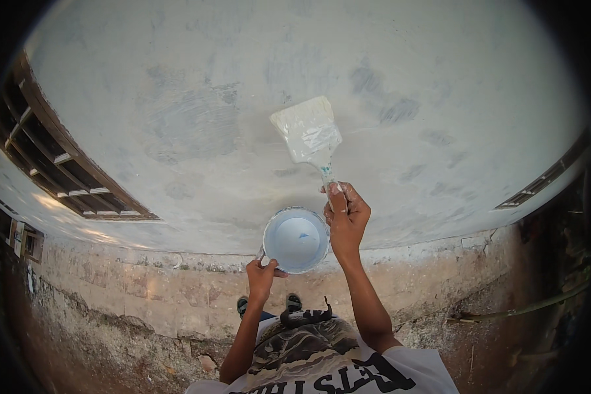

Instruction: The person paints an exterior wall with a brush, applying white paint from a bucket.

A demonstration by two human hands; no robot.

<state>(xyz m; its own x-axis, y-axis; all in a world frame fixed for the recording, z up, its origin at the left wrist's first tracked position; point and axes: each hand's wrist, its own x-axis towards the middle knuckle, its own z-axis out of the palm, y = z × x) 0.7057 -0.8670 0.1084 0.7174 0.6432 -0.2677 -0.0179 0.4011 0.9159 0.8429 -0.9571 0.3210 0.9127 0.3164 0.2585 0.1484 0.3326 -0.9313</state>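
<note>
My right hand [348, 213] is closed round the handle of a wide paintbrush [308, 131], raised with its bristles pointing up toward the wall. White paint coats the bristles and the head. Whether the bristle tips touch the wall, I cannot tell. Lower down, my left hand [262, 276] grips the left side of a round paint bucket [296, 240], thumb near its rim. Pale bluish-white paint lies inside the bucket, and its rim is smeared. The wall [243, 190] in front is whitish, with several grey patches and brush streaks.
A brown-framed barred window [79, 154] is set in the wall at the left, and another window [545, 172] is at the far right. Below runs a worn, cracked ledge [184, 289], where my feet [293, 302] stand. A long thin pole [525, 307] lies at the right.
</note>
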